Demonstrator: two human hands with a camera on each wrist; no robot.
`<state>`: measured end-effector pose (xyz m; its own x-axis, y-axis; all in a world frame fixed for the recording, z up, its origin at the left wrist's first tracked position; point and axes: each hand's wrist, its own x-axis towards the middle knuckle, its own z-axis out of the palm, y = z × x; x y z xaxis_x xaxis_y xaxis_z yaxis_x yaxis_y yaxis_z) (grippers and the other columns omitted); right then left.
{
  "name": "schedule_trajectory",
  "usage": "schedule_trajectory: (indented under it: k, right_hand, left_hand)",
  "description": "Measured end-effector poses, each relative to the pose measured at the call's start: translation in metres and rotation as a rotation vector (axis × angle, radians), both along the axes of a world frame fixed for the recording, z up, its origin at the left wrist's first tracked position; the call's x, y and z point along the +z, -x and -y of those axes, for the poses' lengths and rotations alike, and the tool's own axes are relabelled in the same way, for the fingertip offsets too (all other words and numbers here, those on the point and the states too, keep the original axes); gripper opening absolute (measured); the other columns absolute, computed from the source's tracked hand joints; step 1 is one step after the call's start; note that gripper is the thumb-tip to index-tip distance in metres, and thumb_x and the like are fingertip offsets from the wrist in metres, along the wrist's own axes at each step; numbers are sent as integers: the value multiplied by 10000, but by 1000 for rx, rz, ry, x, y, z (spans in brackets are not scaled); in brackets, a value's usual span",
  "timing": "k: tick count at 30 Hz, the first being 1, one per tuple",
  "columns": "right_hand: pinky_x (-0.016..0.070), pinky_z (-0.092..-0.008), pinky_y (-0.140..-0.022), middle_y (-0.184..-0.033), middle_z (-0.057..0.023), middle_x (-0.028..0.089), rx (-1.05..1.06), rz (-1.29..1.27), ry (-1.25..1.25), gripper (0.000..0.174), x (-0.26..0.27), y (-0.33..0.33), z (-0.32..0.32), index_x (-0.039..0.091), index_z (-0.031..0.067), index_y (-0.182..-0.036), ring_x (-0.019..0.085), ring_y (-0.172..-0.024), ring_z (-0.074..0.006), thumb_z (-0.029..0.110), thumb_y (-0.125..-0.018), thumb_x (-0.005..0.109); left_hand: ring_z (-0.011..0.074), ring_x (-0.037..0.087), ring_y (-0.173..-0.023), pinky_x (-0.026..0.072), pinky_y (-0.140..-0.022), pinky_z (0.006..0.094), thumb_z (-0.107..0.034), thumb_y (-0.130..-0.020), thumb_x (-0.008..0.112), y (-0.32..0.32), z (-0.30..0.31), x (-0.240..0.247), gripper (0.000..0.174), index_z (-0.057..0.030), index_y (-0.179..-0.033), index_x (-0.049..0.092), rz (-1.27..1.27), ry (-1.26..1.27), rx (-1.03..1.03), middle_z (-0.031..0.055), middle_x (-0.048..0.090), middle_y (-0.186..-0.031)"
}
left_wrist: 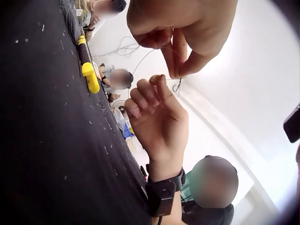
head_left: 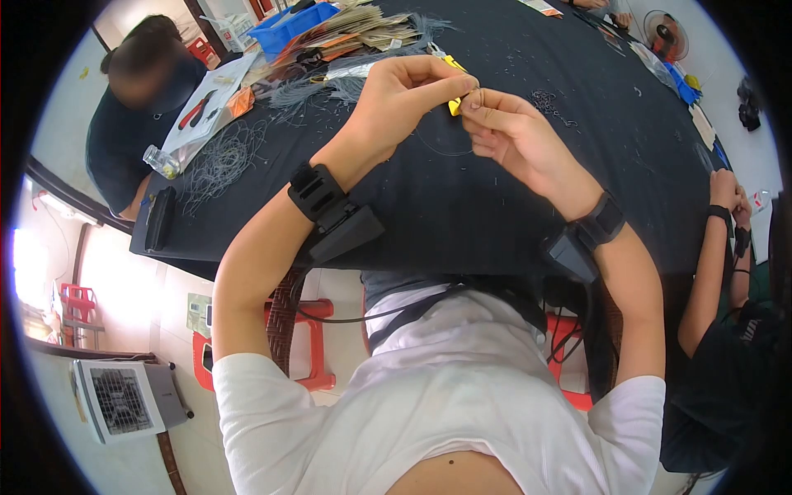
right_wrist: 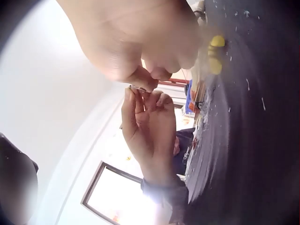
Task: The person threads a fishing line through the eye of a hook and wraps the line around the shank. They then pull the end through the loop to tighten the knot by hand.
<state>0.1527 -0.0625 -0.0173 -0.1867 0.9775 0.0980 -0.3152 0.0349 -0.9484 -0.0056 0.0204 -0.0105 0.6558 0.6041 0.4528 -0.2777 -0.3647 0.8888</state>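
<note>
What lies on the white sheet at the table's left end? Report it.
Red-handled pliers lie on the white sheet; an orange packet overlaps its edge. Whatever is beneath the sheet is covered.

Hook (left_wrist: 177, 86), one: small, dark, slender and curved, pinched by its upper end and held aloft at twelve o'clock from the wearer; in the left wrist view its bend hangs exposed toward seven o'clock, finer detail too small to tell. Line (left_wrist: 142, 62), one length: thin, pliant, held taut in a short run toward nine o'clock of the hook, the remainder slack, bowing in a loose arc toward ten o'clock.
</note>
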Motion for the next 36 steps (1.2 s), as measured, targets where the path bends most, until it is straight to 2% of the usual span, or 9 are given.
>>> schedule_trajectory:
  k: [2,5,9,21,29,30,33,36]
  right_hand:
    - [309,-203,-529,-675,28,473,42,-131,76,73,-4,3,0,572,60,-844,380,-564,-45,131,-857,566]
    - [314,-212,-542,-655,24,458,113,-190,142,73,-5,6,1,569,62,-834,385,-564,-57,133,-850,564]
    - [310,-221,-544,-631,28,435,100,-166,153,77,-6,12,4,565,58,-824,383,-564,-64,130,-845,548]
    - [270,-223,-525,-578,46,382,57,-160,110,88,-6,5,4,534,73,-767,325,-526,-60,132,-830,516]
    - [257,-214,-502,-583,51,382,65,-75,8,87,-2,4,3,526,81,-734,308,-511,-51,112,-814,510]
    - [257,-212,-498,-589,53,389,28,12,-36,83,-2,4,4,527,79,-736,312,-511,-47,107,-812,510]
    - [263,-204,-488,-608,58,412,-76,227,-187,71,-1,11,7,529,72,-748,330,-517,-33,97,-813,519]
    - [274,-196,-487,-625,55,431,-151,341,-370,66,0,18,10,531,60,-769,353,-531,-22,97,-821,548]
  left_hand:
    - [98,571,-875,439,-810,233,-112,-841,607,0,0,0,131,-1,-903,637,7,23,19,53,627,-894]
    - [101,566,-903,446,-851,249,-118,-856,592,-1,-1,-1,134,-2,-917,621,74,129,-21,57,612,-927]
    - [112,565,-914,447,-909,283,-124,-875,566,-4,2,-4,135,-5,-932,597,180,290,-121,61,589,-967]
    - [111,556,-934,439,-926,332,-133,-886,550,-2,-2,0,150,-11,-956,601,194,173,-74,51,594,-970]
    - [120,604,-877,483,-842,267,-127,-866,585,1,-5,3,163,-3,-968,609,120,-61,75,66,620,-935]
    - [121,609,-869,487,-831,258,-126,-862,591,1,-4,3,165,-3,-970,610,106,-84,90,67,623,-933]
    - [78,559,-725,449,-663,207,-114,-798,648,-5,4,4,144,7,-875,640,184,-90,98,45,622,-760]
    - [72,543,-704,440,-649,206,-128,-793,648,-5,5,5,144,6,-847,647,160,-119,149,39,621,-733]
